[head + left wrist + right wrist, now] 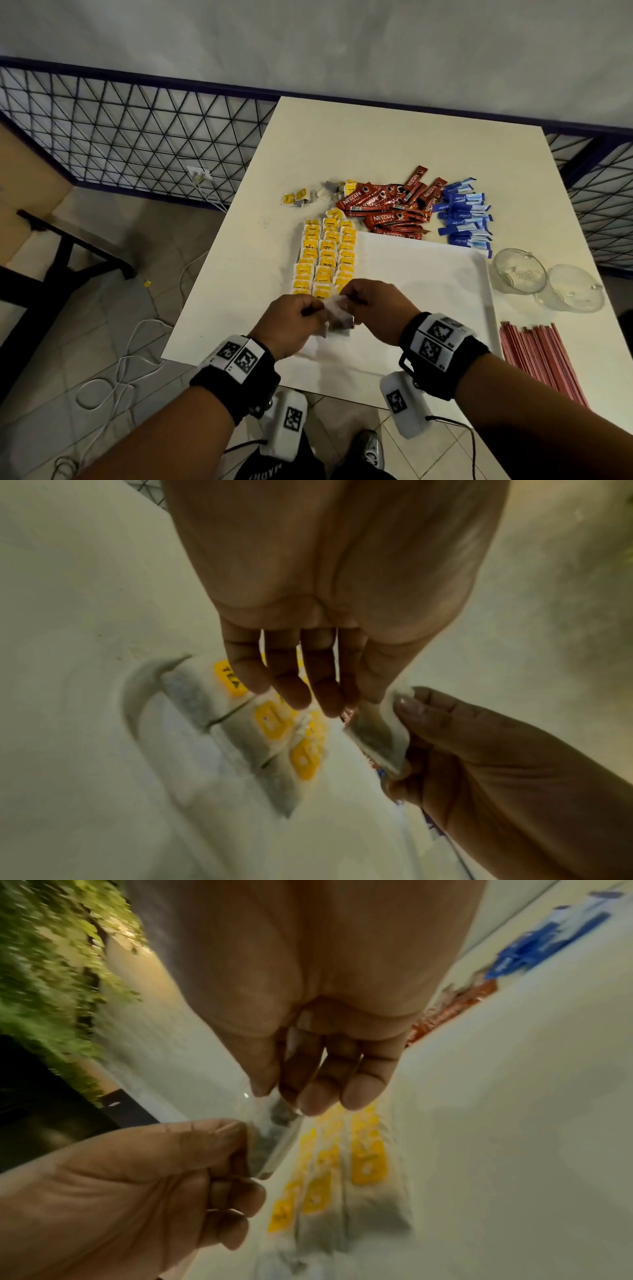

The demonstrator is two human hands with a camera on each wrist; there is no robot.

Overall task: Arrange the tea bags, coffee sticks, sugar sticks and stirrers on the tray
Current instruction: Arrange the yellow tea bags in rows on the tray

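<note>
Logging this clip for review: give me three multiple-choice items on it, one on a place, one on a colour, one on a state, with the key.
1. Where do the red stirrers lie?
A. on the tray
B. on the table, right of the tray
C. in a glass cup

2. What colour are the sugar sticks?
A. blue
B. green
C. black

3. What is happening with the tea bag above the tray?
A. it lies untouched
B. the left hand and right hand both pinch it
C. one hand presses it flat

Key: 1 B, they lie beyond the tray's right rim. 2 A, the pile is blue and white. 3 B, both wrist views show fingers on it.
</note>
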